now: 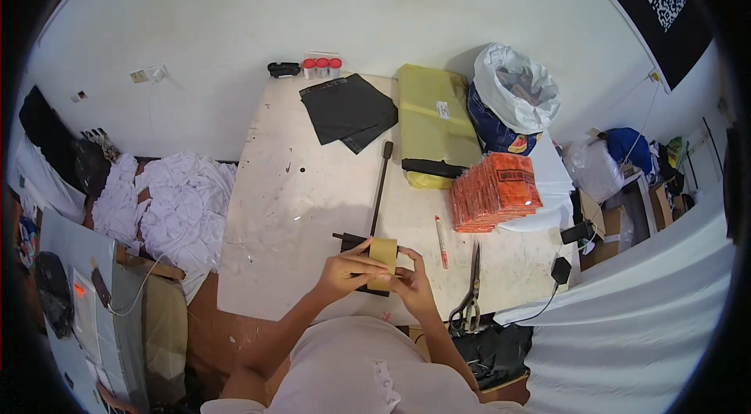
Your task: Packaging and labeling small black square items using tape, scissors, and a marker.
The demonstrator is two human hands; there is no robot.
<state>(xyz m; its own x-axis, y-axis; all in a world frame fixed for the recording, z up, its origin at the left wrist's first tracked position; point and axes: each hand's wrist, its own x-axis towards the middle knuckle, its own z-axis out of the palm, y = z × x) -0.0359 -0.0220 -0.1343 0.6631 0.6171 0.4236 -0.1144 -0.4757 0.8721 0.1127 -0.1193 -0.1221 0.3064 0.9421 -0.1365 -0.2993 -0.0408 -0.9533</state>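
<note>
Near the table's front edge, a roll of yellowish-brown tape point(384, 251) stands on its rim between my two hands. My left hand point(344, 275) is closed, its fingers pressed against the roll's left side. My right hand point(412, 286) curls round the right side, with its thumb near the roll's front. Behind and beneath the hands lies a black object point(353, 239), mostly hidden, with a short rod jutting left. A long black stick with a knobbed end point(380, 189) rises from it toward the far side.
Right of my hands lie a red-and-white pen point(442, 242) and large scissors point(472, 289). Beyond are orange plastic packets point(494, 193), a yellow-green package point(438, 120) and a white-lined bag point(516, 93). Black sheets point(348, 110) and red-capped jars point(322, 66) sit farther back.
</note>
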